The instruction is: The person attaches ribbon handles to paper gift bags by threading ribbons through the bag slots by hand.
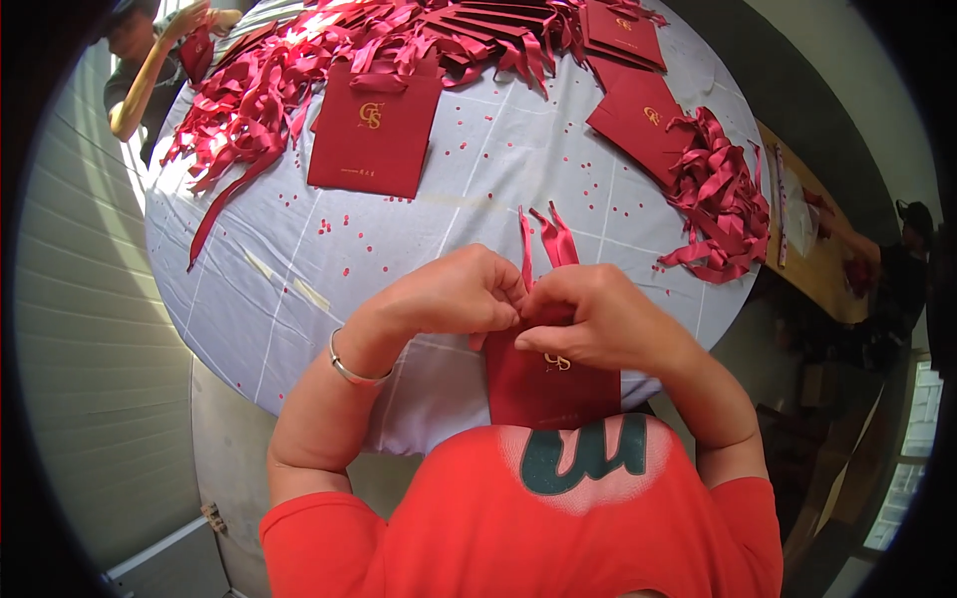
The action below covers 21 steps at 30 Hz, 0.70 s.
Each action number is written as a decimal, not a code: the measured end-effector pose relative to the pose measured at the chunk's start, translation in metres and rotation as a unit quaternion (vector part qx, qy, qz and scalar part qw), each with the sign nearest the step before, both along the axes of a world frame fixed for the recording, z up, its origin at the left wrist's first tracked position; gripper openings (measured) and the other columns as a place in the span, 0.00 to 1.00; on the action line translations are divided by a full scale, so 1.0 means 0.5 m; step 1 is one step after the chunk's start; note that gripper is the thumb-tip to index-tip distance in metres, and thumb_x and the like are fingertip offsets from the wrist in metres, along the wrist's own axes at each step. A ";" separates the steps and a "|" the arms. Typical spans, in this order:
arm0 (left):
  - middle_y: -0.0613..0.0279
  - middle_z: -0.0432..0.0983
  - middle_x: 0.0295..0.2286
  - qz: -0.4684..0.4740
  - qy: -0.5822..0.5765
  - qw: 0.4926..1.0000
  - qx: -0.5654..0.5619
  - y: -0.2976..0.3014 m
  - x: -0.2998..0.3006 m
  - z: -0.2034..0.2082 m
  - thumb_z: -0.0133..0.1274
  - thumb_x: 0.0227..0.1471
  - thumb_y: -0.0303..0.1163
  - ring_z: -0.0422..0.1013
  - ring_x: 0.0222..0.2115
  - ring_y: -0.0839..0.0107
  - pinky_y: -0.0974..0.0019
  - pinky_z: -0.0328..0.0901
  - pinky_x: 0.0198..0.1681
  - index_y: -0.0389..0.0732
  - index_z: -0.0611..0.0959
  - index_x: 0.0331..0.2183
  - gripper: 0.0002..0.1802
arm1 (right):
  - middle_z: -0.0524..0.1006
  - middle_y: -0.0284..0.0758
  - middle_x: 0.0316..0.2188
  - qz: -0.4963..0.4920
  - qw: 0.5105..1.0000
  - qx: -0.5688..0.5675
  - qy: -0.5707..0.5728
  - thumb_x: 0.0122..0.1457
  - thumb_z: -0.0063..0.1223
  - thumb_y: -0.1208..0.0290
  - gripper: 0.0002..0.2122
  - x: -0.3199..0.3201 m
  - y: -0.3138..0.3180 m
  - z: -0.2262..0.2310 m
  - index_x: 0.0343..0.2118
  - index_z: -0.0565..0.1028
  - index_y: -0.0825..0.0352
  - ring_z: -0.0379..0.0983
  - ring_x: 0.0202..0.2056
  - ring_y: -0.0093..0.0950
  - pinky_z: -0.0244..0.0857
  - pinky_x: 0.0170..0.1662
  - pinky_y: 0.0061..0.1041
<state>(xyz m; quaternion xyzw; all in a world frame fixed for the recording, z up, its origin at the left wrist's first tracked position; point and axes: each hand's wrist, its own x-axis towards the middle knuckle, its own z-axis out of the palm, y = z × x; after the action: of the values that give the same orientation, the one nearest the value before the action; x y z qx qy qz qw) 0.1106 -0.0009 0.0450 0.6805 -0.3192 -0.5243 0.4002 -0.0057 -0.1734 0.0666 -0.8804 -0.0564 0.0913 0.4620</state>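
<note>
A dark red paper gift bag (548, 394) with a gold emblem stands at the table's near edge, close against my shirt. Pink-red ribbon (555, 239) sticks up from its top, the ends pointing away from me. My left hand (474, 294), a silver bangle on its wrist, pinches at the bag's upper edge where a strand of ribbon comes down. Curled over the top right of the bag is my right hand (593, 314), its thumb across the front. The two hands meet at the fingertips, and what lies right between them is mostly hidden.
A round table with a pale cloth (399, 239) carries scattered small red paper dots. Another red bag (374, 135) lies beyond my hands. Ribbon heaps (713, 199) and stacked bags (623, 40) line the far and right sides. People work at far left and at a wooden table (817, 239) right.
</note>
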 end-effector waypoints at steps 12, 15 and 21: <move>0.68 0.76 0.21 -0.003 -0.017 0.997 -0.070 -0.008 -0.016 0.002 0.57 0.49 0.22 0.69 0.17 0.81 0.73 0.65 0.21 0.37 0.84 0.38 0.11 | 0.75 0.39 0.44 0.084 0.883 0.439 0.146 0.55 0.61 0.80 0.22 0.016 -0.097 0.026 0.52 0.68 0.75 0.77 0.39 0.26 0.73 0.41 0.23; 0.68 0.77 0.21 -0.030 -0.064 0.995 -0.072 -0.006 -0.012 0.005 0.57 0.49 0.23 0.69 0.18 0.81 0.73 0.66 0.23 0.37 0.86 0.36 0.10 | 0.76 0.39 0.43 0.085 0.892 0.423 0.131 0.55 0.60 0.80 0.21 0.006 -0.091 0.031 0.52 0.68 0.75 0.77 0.38 0.25 0.72 0.41 0.23; 0.69 0.77 0.22 -0.038 -0.042 0.996 -0.074 -0.006 -0.007 -0.006 0.55 0.50 0.24 0.69 0.20 0.83 0.74 0.66 0.23 0.37 0.86 0.35 0.09 | 0.76 0.43 0.40 0.080 0.976 0.187 0.075 0.53 0.55 0.80 0.17 -0.024 -0.064 0.094 0.47 0.71 0.72 0.78 0.36 0.25 0.71 0.40 0.23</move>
<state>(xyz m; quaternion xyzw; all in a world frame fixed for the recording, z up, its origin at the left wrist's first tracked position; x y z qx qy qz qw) 0.1073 -0.0040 0.0422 0.6578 -0.3993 -0.4852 0.4152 -0.0180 -0.2055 0.1136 -0.7615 -0.1075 0.1813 0.6129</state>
